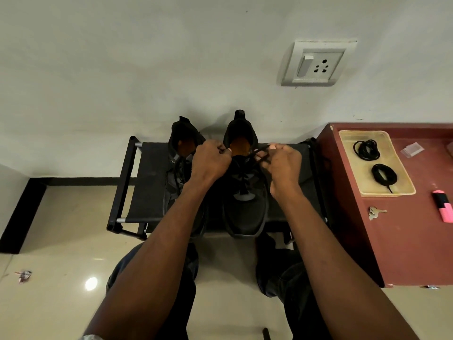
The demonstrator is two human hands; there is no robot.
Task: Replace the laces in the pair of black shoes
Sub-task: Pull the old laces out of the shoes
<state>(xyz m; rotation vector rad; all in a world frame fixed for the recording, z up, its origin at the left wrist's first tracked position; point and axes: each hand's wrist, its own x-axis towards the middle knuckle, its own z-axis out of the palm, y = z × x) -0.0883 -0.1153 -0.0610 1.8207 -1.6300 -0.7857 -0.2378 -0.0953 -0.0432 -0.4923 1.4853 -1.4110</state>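
Sitting on a black rack (147, 168) against the wall, 2 black shoes stand side by side with heels toward the wall. Left shoe (180, 163) still carries its lace, partly hidden behind the left forearm. Left hand (210, 161), grip clenched, pinches one end of the lace (245, 168) at the top of the right shoe (245, 212); right hand (282, 168), grip likewise clenched, pinches the other end, which runs from the fingers down to the crossings over the tongue. To the right, a red worktop (404, 241) bears a pale tray (348, 148) holding 2 coiled black laces, upper coil (366, 149) and lower coil (384, 174) lying apart. Near the tray lie keys (375, 212) and a pink highlighter (443, 207). A wall socket (318, 63) sits above.
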